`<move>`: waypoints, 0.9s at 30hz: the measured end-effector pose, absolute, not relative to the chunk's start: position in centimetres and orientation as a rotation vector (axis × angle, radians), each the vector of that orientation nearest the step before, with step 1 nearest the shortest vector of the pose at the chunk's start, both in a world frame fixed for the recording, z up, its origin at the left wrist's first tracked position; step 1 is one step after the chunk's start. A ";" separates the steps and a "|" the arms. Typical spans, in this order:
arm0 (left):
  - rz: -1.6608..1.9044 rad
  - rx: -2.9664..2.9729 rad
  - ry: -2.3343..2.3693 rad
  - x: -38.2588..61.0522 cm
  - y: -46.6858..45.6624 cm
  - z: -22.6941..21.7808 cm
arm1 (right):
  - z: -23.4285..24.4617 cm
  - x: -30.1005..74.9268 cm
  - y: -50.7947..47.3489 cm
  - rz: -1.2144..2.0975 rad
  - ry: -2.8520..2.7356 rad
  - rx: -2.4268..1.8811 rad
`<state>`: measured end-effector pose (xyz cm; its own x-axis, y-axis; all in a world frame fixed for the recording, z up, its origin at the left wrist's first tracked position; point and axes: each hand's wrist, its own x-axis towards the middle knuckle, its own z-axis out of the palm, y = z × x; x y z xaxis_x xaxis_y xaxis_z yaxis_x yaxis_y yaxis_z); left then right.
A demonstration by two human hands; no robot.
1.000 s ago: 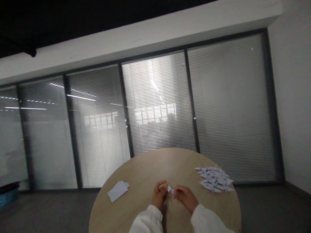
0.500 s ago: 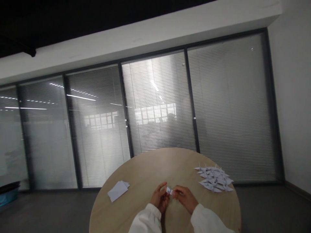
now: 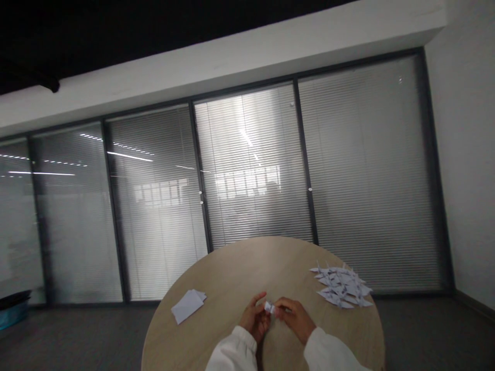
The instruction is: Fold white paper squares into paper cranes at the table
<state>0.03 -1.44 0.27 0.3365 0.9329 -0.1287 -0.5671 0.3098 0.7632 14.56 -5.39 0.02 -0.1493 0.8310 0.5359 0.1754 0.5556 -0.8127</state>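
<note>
A small piece of folded white paper [image 3: 269, 307] is held between my two hands, just above the near part of the round table. My left hand [image 3: 254, 318] grips its left side with thumb and fingers. On the right side, the fingertips of my right hand [image 3: 294, 315] pinch the paper. Its folds are too small to make out clearly. To the right lies a group of folded white paper cranes [image 3: 342, 286], set close together. Several flat white paper sheets [image 3: 188, 306] lie in a loose stack on the left.
The round wooden table [image 3: 247, 268] has a curved edge on both sides of me. Behind it stands a glass partition with blinds [image 3: 255, 206]. A bin with a blue and black liner [image 3: 14, 309] is on the floor at far left.
Hardly anything differs. Both hands keep their hold on the folded paper in the same place, with only tiny finger shifts, and the view has tilted very slightly.
</note>
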 end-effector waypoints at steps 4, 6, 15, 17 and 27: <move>1.066 0.688 0.597 0.0 -1.3 0.2 | 0.4 14.4 -5.7 0.700 -1.658 -0.848; 1.064 0.683 0.602 0.0 -1.3 0.1 | 0.5 14.3 -5.9 0.706 -1.657 -0.846; 1.094 0.688 0.603 0.2 -1.4 0.2 | -0.1 14.3 -5.2 0.818 -1.616 -0.861; 1.126 0.683 0.631 0.2 -1.3 0.1 | -0.1 14.3 -5.2 0.832 -1.597 -0.902; 1.174 0.704 0.676 0.1 -0.7 -0.5 | 0.3 14.3 -5.3 0.987 -1.492 -0.904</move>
